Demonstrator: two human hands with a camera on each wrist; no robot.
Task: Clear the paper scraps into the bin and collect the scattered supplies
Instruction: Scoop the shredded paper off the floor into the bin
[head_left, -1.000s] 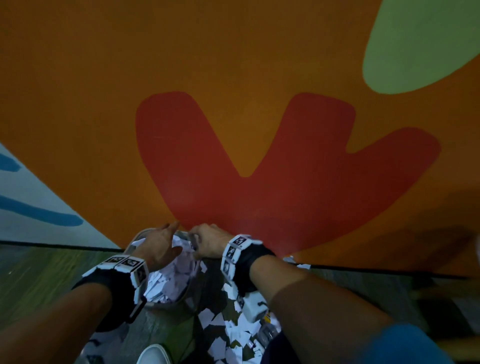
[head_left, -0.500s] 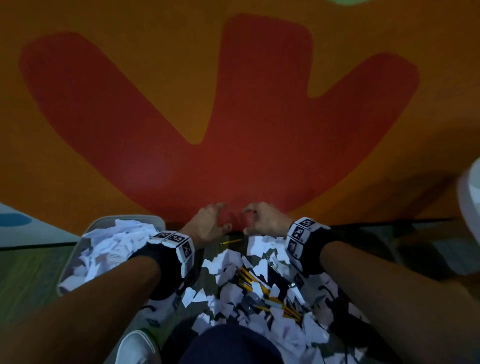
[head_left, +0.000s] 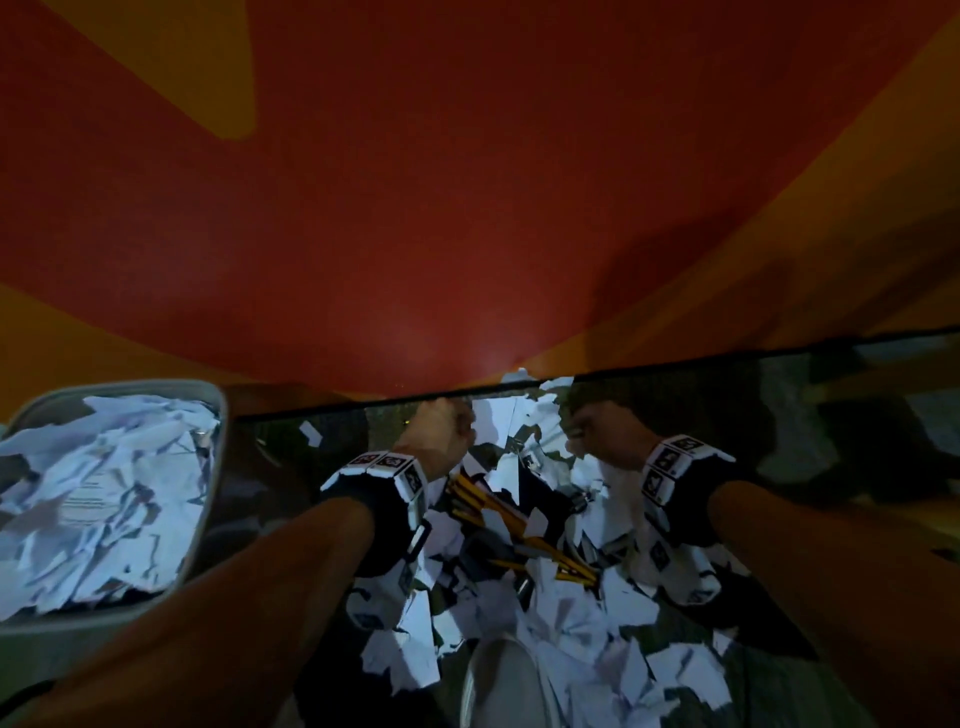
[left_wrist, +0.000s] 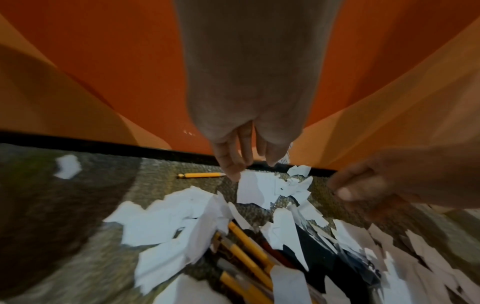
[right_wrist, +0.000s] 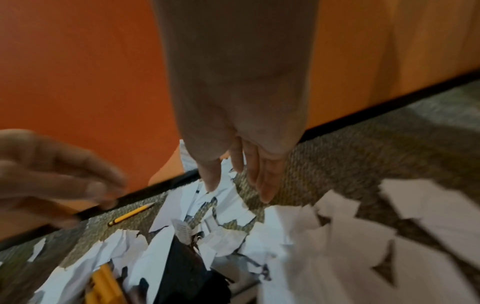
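Torn white paper scraps (head_left: 550, 613) cover the carpet between my arms, and more fill the grey bin (head_left: 210, 499) at the left. Yellow pencils (head_left: 501, 506) lie bunched among the scraps, and one lone pencil (left_wrist: 201, 175) lies by the black wall base. My left hand (left_wrist: 249, 168) hangs over the far edge of the pile with its fingers straight down, and one fingertip touches a scrap (left_wrist: 255, 188). My right hand (right_wrist: 239, 185) is close beside it, fingers pointing down onto the scraps (right_wrist: 226, 203). Neither hand holds anything.
An orange and red wall (head_left: 467, 208) rises just behind the pile, meeting the carpet at a black base strip (head_left: 675, 361). A white shoe (head_left: 511, 680) sits at the bottom among the scraps. A dark flat object (right_wrist: 187, 265) lies partly under paper.
Both hands have left the bin and moved right to the far edge of the pile by the wall. The head view has dropped closer to the floor.
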